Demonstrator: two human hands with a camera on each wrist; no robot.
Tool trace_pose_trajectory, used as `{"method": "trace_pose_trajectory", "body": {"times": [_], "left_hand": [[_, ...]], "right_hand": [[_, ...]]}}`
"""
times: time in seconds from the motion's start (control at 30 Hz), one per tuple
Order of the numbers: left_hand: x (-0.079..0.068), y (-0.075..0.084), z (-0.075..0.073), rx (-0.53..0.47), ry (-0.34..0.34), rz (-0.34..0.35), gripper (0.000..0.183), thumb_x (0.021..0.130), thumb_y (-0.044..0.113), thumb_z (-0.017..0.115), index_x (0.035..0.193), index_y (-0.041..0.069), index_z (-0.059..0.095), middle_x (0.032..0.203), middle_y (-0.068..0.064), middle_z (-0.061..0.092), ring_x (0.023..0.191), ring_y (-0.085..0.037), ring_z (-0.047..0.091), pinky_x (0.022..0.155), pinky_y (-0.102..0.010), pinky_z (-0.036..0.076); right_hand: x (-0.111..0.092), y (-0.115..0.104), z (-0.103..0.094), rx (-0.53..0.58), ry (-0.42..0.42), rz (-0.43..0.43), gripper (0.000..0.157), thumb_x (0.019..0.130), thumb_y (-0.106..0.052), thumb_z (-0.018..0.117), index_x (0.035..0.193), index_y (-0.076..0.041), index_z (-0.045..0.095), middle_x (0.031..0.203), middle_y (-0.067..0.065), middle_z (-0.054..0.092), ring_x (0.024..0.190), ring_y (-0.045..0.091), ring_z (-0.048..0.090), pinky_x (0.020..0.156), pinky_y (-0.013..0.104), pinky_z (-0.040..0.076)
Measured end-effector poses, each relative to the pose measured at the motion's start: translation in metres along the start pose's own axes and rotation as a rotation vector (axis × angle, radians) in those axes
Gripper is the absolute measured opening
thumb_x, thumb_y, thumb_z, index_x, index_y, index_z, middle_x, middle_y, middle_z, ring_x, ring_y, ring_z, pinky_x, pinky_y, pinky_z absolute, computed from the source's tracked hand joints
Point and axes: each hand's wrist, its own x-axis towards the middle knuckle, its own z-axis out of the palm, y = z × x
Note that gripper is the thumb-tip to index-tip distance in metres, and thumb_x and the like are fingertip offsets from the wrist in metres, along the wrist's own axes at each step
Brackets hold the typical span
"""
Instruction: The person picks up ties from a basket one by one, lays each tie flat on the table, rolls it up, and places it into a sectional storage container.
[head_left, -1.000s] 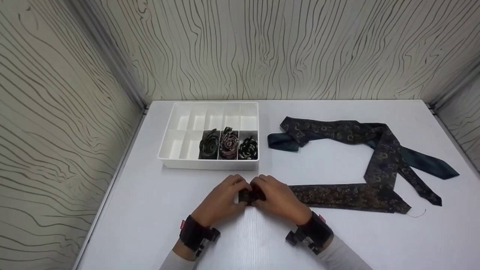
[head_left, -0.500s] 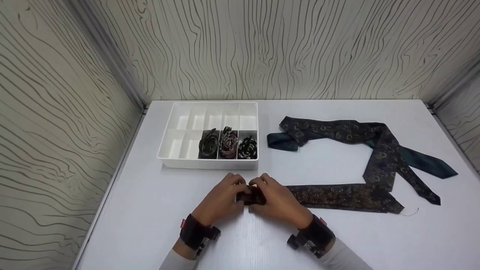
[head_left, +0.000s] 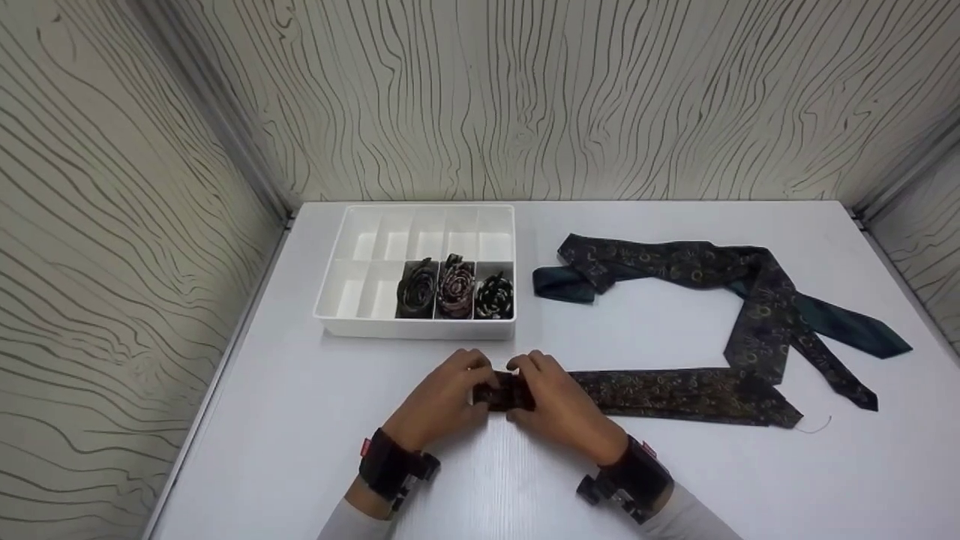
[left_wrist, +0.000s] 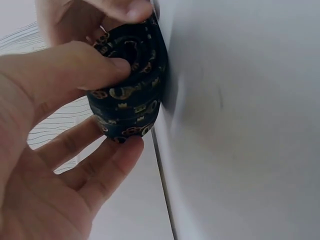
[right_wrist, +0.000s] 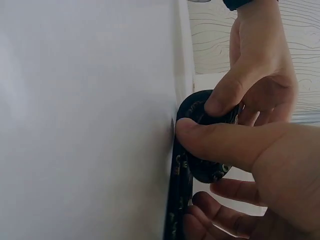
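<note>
A dark necktie [head_left: 675, 394] with a small gold-toned pattern lies across the table, its left end wound into a roll [left_wrist: 125, 110]. My left hand [head_left: 442, 397] grips the roll from the left, thumb on its near side and fingers round the back. On the right side, my right hand [head_left: 562, 405] pinches the same roll, its thumb [right_wrist: 215, 142] pressed against the coil. In the right wrist view the roll stands on its edge, and the flat length runs away from it along the table. Both hands partly hide the roll.
A white divided box [head_left: 420, 328] stands behind the hands, with rolled neckties [head_left: 456, 291] in three front compartments. At right lie a dark patterned necktie [head_left: 675, 262] and a dark green necktie [head_left: 855, 326], crossing each other. A loose thread [head_left: 817, 426] trails from the held necktie's tip.
The flat end of the necktie has slid left toward the roll. Both hands stay nearly in place, with small shifts of the right hand's fingers. The other neckties and the box look the same.
</note>
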Motion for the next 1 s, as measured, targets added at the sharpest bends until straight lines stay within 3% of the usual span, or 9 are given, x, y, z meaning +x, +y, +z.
{"method": "trace_pose_trajectory", "body": {"times": [0.13,0.27,0.43,0.6,0.73,1.0], "left_hand": [[0.0014,0.0021,-0.0010,-0.003,-0.008,0.008,0.015,0.091,0.013,0.082,0.106,0.017,0.081,0.116,0.000,0.069,0.111,-0.017,0.061,0.101,-0.031,0.056],[0.0018,0.0025,0.0017,0.003,-0.012,-0.007,0.028,0.089,0.016,0.083,0.116,0.017,0.076,0.120,0.001,0.068,0.113,-0.016,0.061,0.102,-0.031,0.055],[0.0006,0.0009,0.0035,0.011,0.003,0.001,0.024,0.087,0.014,0.085,0.109,0.016,0.075,0.116,0.002,0.068,0.111,-0.015,0.061,0.100,-0.029,0.055],[0.0009,0.0029,0.0032,-0.009,0.004,0.005,0.024,0.090,0.017,0.084,0.113,0.018,0.078,0.116,0.003,0.068,0.110,-0.014,0.060,0.099,-0.028,0.055],[0.0007,0.0028,0.0053,0.003,0.002,0.018,0.022,0.091,0.015,0.083,0.111,0.017,0.078,0.116,0.003,0.067,0.110,-0.014,0.060,0.099,-0.028,0.055],[0.0028,0.0013,0.0080,0.010,0.021,0.022,0.028,0.091,0.015,0.082,0.117,0.016,0.074,0.121,0.002,0.067,0.113,-0.015,0.060,0.101,-0.029,0.055]], "right_hand": [[0.0000,-0.0007,0.0001,-0.022,0.010,-0.012,0.054,0.084,-0.028,0.091,0.128,-0.011,0.063,0.113,0.004,0.061,0.105,0.020,0.060,0.090,0.041,0.060],[-0.0001,-0.0002,0.0009,-0.069,0.033,-0.024,0.041,0.087,-0.021,0.087,0.121,-0.010,0.067,0.104,0.002,0.061,0.097,0.017,0.057,0.082,0.038,0.058],[-0.0004,-0.0005,0.0000,-0.044,0.012,-0.004,0.047,0.085,-0.023,0.089,0.125,-0.013,0.066,0.106,0.001,0.065,0.097,0.018,0.065,0.082,0.039,0.060],[-0.0008,-0.0003,-0.0008,0.000,-0.022,0.001,0.038,0.088,-0.018,0.085,0.118,-0.015,0.063,0.102,0.000,0.069,0.090,0.018,0.070,0.076,0.037,0.058],[-0.0010,-0.0004,-0.0011,0.029,-0.040,0.032,0.046,0.088,-0.027,0.087,0.125,-0.016,0.062,0.109,0.001,0.069,0.097,0.022,0.071,0.083,0.042,0.059],[0.0009,0.0021,-0.0010,0.008,-0.001,0.009,0.046,0.088,-0.026,0.087,0.126,-0.016,0.065,0.108,0.001,0.061,0.097,0.019,0.066,0.086,0.042,0.060]]}}
